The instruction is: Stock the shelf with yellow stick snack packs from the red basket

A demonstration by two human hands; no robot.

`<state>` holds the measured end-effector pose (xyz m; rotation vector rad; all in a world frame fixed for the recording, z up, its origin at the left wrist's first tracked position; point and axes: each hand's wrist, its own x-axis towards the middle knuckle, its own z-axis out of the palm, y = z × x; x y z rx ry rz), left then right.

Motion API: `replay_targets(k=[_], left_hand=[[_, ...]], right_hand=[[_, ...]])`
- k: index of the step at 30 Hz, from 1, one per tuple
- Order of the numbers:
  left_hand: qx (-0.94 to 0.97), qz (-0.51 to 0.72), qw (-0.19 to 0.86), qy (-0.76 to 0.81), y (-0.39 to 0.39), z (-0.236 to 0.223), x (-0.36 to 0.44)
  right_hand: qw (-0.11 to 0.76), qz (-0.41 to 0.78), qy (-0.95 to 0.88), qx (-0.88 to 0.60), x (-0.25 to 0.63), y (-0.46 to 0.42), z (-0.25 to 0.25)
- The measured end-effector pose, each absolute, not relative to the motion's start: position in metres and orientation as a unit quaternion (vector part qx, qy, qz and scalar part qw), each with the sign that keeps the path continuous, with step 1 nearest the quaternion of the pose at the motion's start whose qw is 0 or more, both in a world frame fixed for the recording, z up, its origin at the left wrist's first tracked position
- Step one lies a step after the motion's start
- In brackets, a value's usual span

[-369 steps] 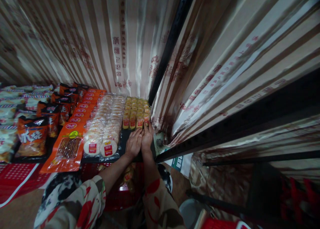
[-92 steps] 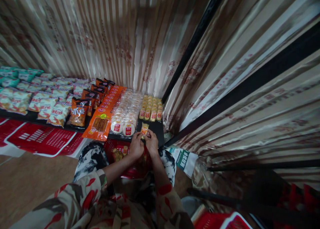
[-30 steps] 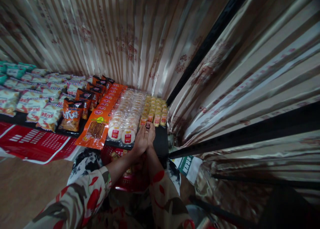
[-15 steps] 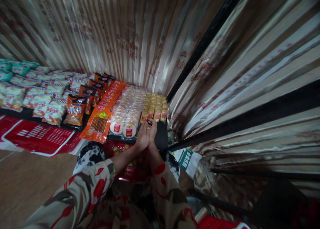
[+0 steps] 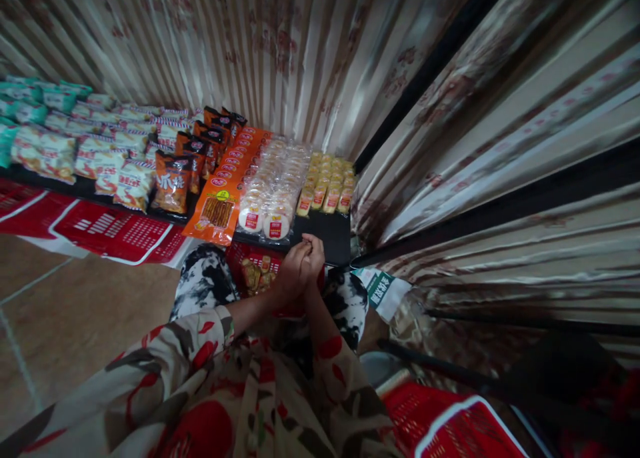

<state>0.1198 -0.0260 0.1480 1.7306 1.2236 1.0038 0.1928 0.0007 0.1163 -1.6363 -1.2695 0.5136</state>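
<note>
My left hand (image 5: 294, 269) and my right hand (image 5: 315, 257) are pressed together at the front edge of the black shelf (image 5: 334, 235). Their fingers are curled closed against each other, and whatever lies inside, if anything, is hidden. Just beyond them stand rows of small yellow wrapped snacks (image 5: 325, 181) with red labels on the front ones. Round white crackers (image 5: 276, 225) in clear wrap lie to the left of these. Beneath my hands, between my knees, a red basket (image 5: 238, 253) holds several small yellow-brown wrapped pieces (image 5: 257, 275), partly covered by my left arm.
Left along the shelf are a flat orange snack pack (image 5: 216, 218), dark orange bags (image 5: 171, 185), white bags (image 5: 134, 185) and green bags (image 5: 60, 98). A pleated curtain (image 5: 280, 58) and black poles (image 5: 430, 78) border the back and right. Another red basket (image 5: 425, 411) is at lower right.
My clasped hands have drawn back from the front of the yellow snacks to the shelf's near edge, over the basket. The view has shifted, so the shelf sits higher and further right.
</note>
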Motion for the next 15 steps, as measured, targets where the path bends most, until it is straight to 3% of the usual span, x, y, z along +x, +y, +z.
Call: replay_targets(k=[10, 15], left_hand=[[0.768, 0.341, 0.317, 0.440, -0.073, 0.118, 0.068], [0.739, 0.267, 0.361, 0.503, -0.073, 0.084, 0.054]], right_hand=[[0.442, 0.200, -0.596, -0.640, 0.167, -0.055, 0.082], [0.329, 0.285, -0.593, -0.678, 0.153, -0.057, 0.049]])
